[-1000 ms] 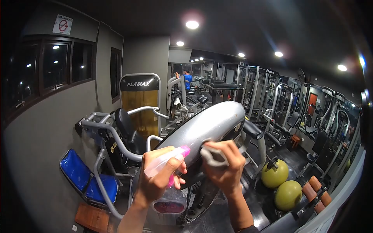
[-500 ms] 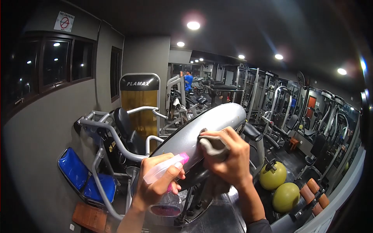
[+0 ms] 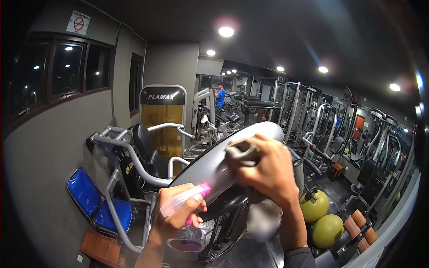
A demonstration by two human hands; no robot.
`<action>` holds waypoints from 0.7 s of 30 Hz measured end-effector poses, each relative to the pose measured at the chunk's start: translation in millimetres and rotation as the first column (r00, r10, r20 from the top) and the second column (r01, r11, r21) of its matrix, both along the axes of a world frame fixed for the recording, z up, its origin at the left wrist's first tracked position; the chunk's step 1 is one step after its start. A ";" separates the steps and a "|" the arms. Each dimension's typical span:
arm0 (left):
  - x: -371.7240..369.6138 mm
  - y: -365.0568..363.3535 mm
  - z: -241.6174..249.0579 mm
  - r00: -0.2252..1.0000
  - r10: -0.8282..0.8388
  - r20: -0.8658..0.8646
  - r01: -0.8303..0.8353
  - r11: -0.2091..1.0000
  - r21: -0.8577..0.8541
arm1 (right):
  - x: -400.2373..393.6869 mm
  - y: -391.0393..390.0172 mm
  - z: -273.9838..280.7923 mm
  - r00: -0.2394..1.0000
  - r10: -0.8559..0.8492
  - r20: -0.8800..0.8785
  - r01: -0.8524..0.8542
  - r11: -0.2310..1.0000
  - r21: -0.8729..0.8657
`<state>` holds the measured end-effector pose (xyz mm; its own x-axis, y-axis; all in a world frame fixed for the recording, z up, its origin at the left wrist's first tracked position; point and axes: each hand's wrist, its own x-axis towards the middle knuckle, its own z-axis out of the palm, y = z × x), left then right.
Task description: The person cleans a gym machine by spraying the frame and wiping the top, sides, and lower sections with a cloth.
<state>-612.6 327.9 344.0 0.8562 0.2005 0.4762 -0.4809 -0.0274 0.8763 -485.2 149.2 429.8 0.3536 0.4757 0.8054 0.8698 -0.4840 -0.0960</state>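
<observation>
Over the head camera I see the left hand (image 3: 172,219), fingers wrapped around a spray bottle (image 3: 187,240) near the silver machine cover (image 3: 206,166), and the right hand (image 3: 273,169), fingers pinching a grey cloth (image 3: 243,154) against that cover.

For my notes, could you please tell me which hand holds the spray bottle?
The left hand grips the pink-nozzled spray bottle; the right hand instead holds a greyish cloth.
</observation>
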 end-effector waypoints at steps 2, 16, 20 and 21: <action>-1.5 2.1 -2.2 1.000 0.007 -0.001 -0.007 1.000 -0.013 | 3.3 -0.6 0.4 1.000 -0.014 -0.010 0.015 0.995 0.101; -7.2 9.3 -25.9 0.996 0.076 0.047 -0.069 0.989 -0.127 | -16.0 6.4 -26.9 0.993 -0.021 0.113 0.008 0.993 0.117; -6.9 6.4 -26.7 0.990 0.110 0.083 -0.096 0.983 -0.157 | -32.6 14.7 -52.6 0.975 0.180 0.127 -0.178 0.984 -0.031; -7.5 6.3 -26.9 0.988 0.124 0.093 -0.109 0.982 -0.155 | -34.0 14.9 -59.6 0.969 0.189 0.162 -0.193 0.981 0.011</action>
